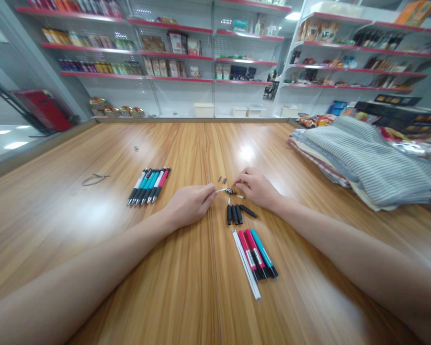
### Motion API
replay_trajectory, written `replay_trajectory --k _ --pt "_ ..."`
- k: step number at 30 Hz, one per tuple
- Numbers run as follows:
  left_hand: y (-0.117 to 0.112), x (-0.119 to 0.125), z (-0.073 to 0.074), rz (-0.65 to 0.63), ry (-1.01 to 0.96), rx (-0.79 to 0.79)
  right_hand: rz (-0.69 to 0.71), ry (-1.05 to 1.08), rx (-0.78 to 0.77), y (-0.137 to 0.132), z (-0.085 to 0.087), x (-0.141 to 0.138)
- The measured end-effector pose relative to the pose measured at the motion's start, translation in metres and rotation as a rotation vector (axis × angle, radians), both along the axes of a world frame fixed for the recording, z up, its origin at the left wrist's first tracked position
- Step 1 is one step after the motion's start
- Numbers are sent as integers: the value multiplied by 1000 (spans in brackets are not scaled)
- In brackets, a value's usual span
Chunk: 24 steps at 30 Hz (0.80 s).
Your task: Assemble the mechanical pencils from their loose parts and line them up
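Your left hand (190, 206) pinches a slim pen part (221, 190), light, stiff and best held by its shaft, while your right hand (256, 188) curls just beside it, any grip unclear.

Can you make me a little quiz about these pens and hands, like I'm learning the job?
1. True or false: the left hand is nearer the row of assembled pens than the right hand is.
2. What colour are the short pen pieces just below the hands? A black, B pink, C teal.
3. Fill in the word: the folded striped cloth lies on the ___ side of the wooden table.

Key: 1 true; 2 A; 3 right.
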<state>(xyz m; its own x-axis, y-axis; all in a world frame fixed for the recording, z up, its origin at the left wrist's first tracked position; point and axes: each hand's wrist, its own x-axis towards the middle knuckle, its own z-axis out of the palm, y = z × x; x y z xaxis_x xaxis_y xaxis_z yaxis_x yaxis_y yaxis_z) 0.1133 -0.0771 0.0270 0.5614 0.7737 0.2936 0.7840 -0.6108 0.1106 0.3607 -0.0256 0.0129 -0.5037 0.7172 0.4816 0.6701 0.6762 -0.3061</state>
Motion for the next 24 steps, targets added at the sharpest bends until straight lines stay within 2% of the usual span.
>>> replay_trajectory --k 7,15,24 --pt "1 0 -1 3 0 11 -5 11 45 1 2 0" --pt "0 1 -1 15 -22 25 260 140 213 -14 15 -7" --pt "0 1 -1 33 -7 31 303 133 218 -17 17 -9"
